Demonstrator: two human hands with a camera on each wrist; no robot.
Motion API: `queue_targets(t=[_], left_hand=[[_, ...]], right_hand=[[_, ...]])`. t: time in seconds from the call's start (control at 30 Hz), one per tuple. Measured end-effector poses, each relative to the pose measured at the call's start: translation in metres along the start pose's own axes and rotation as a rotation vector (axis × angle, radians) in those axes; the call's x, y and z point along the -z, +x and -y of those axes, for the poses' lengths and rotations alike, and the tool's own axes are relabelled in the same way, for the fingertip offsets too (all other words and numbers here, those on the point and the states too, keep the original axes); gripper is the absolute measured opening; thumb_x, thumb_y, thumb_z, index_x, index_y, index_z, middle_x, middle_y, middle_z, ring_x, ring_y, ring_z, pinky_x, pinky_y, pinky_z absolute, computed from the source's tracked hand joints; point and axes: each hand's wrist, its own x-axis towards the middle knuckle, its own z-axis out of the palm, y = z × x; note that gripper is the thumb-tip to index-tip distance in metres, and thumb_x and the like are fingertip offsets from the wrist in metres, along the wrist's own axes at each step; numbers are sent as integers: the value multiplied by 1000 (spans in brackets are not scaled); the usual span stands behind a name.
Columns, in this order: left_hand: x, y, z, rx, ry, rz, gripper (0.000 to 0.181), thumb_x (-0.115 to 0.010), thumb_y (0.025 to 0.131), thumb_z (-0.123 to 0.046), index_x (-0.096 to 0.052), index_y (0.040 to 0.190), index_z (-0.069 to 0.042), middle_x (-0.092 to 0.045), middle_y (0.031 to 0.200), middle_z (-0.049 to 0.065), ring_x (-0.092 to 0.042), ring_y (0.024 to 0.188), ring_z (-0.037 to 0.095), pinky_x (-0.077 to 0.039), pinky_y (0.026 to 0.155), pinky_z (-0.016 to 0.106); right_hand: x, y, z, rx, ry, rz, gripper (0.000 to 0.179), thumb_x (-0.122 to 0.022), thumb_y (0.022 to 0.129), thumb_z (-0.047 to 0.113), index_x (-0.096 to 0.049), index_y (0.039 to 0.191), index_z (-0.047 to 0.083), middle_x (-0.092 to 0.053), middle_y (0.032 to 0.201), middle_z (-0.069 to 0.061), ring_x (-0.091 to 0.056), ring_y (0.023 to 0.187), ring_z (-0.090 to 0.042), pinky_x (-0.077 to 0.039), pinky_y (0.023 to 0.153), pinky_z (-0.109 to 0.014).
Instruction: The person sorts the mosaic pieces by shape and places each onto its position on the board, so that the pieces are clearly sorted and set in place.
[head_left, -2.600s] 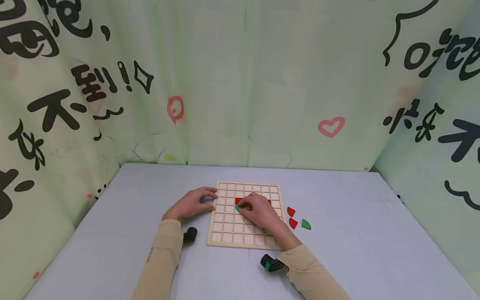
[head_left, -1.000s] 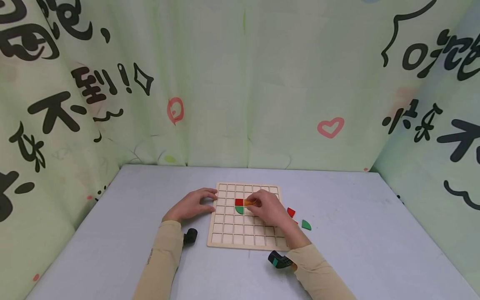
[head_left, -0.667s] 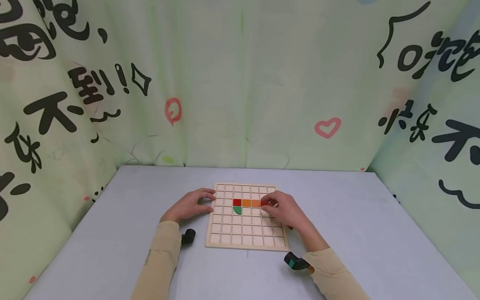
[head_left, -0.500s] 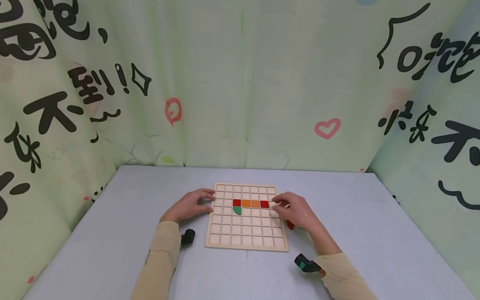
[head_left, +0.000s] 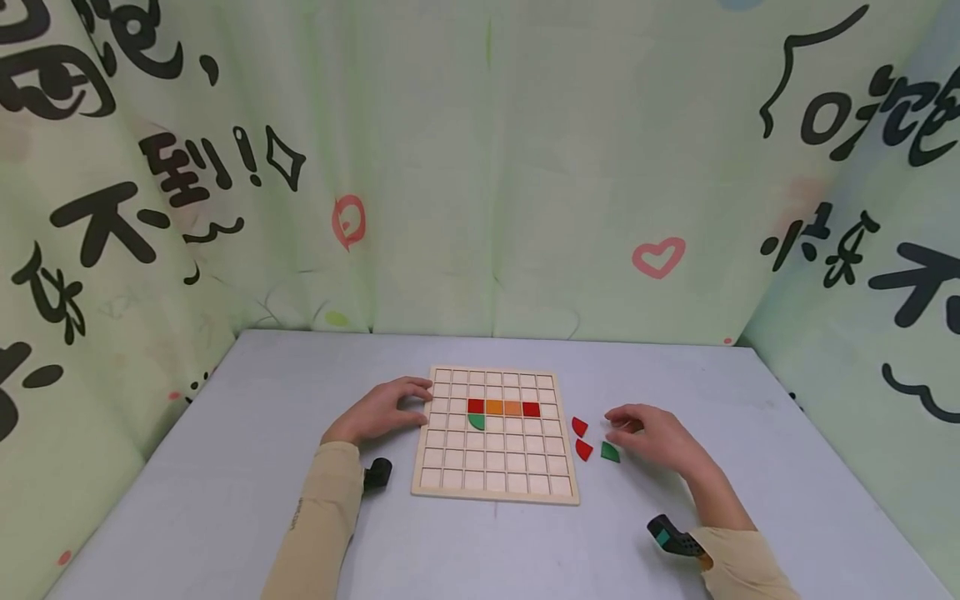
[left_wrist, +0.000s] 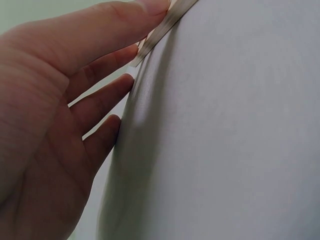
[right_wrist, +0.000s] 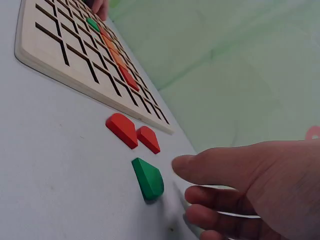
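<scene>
A square wooden grid board lies on the table. In one of its rows sit a red square, two orange squares and another red square. Below the left red square is a green quarter-circle block. My left hand rests with thumb and fingertips at the board's left edge, fingers relaxed. My right hand hovers right of the board, holding nothing, its thumb close to a loose green quarter-circle block. Two red quarter-circle blocks lie between that block and the board.
The white table stretches around the board on every side. Printed curtains hang behind it and along both sides. A black wrist camera sits by the right sleeve, another by the left.
My right hand has drawn back from the row of squares and moved right, off the board to the loose blocks. The row's squares are uncovered now. My left hand has stayed at the board's edge.
</scene>
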Motion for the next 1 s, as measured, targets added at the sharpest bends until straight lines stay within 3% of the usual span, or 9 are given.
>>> queue_targets(t=[0.17, 0.4, 0.77, 0.9, 1.0], left_hand=[[-1, 0, 1, 21, -1, -2, 35, -77, 85, -18, -68, 118, -10, -52, 143, 1, -39, 138, 25, -33, 114, 42], [-1, 0, 0, 19, -19, 3, 35, -77, 85, -17, -68, 118, -10, -51, 143, 2, -38, 139, 27, -33, 114, 43], [-1, 0, 0, 15, -7, 4, 35, -77, 85, -17, -68, 118, -9, -51, 143, 2, -39, 138, 26, -33, 114, 42], [-1, 0, -1, 18, -7, 4, 35, -77, 85, -17, -68, 118, -9, -52, 143, 1, -39, 138, 26, -33, 114, 42], [0, 0, -2, 29, -9, 6, 35, -77, 85, -17, -68, 118, -10, -51, 143, 0, -38, 139, 25, -33, 115, 40]], right_hand=[[9, -7, -8, 66, 1, 102, 41, -77, 83, 22, -66, 117, 2, -64, 106, -7, -54, 89, -20, -51, 74, -34], [10, -10, -13, 137, 71, 188, 28, -77, 83, 10, -67, 109, 5, -60, 98, -1, -50, 82, -18, -47, 66, -26], [4, -5, -11, 279, 48, 183, 28, -75, 86, 15, -71, 113, 12, -60, 101, 1, -53, 82, -13, -49, 69, -23], [0, -3, -9, 271, 37, 153, 23, -75, 85, 13, -71, 108, 11, -60, 101, 1, -53, 83, -15, -50, 69, -24], [-3, -1, -8, 202, 2, 85, 22, -76, 85, 16, -69, 104, 8, -61, 95, 1, -53, 82, -14, -50, 70, -26]])
